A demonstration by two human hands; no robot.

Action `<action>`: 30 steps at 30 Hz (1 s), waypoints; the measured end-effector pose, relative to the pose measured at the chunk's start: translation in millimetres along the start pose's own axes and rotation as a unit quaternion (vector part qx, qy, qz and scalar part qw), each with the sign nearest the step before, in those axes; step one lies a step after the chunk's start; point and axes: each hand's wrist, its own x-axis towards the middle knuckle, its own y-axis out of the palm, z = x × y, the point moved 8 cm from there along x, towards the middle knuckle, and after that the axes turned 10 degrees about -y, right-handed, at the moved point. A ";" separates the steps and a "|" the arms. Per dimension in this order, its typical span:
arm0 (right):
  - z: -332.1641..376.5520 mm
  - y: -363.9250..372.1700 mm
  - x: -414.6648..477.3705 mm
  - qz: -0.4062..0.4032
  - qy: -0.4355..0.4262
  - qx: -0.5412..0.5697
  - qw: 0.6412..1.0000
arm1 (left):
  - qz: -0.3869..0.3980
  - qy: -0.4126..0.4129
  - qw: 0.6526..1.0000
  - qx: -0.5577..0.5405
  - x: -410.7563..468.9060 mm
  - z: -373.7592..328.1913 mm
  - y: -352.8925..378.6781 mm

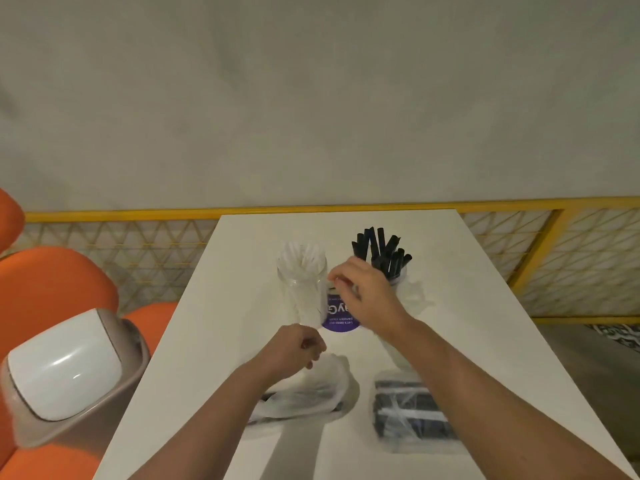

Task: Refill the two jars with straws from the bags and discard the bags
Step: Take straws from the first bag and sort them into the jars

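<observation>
Two clear jars stand side by side at the far middle of a white table (485,306), the left jar (302,289) packed with white straws (301,259) and the right jar (398,277) with black straws (381,252). The person's left hand (294,348) is closed around the top of a crumpled clear bag (304,393) near the table's front, while the right hand (363,292) hovers between the jars, fingers loosely curled and holding nothing visible. A bag of black straws (412,415) lies under the right forearm, and a swing-lid bin (65,372) stands left of the table.
</observation>
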 end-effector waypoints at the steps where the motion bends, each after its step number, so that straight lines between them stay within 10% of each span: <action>1: 0.7 19.3 -7.7 0.036 0.004 0.022 0.999 | -0.004 -0.016 0.999 0.041 -0.1 13.3 2.7; 12: -24.2 149.2 -119.1 0.388 0.142 -0.137 0.900 | -0.038 -0.020 0.947 0.319 -15.8 93.0 50.9; 24: -55.2 129.5 -134.2 0.148 0.340 -0.032 0.928 | -0.062 -0.058 0.929 0.360 -12.6 90.8 67.1; 30: -56.0 139.7 -138.8 0.209 0.373 -0.010 0.904 | -0.069 -0.086 0.943 0.315 -14.1 104.6 59.3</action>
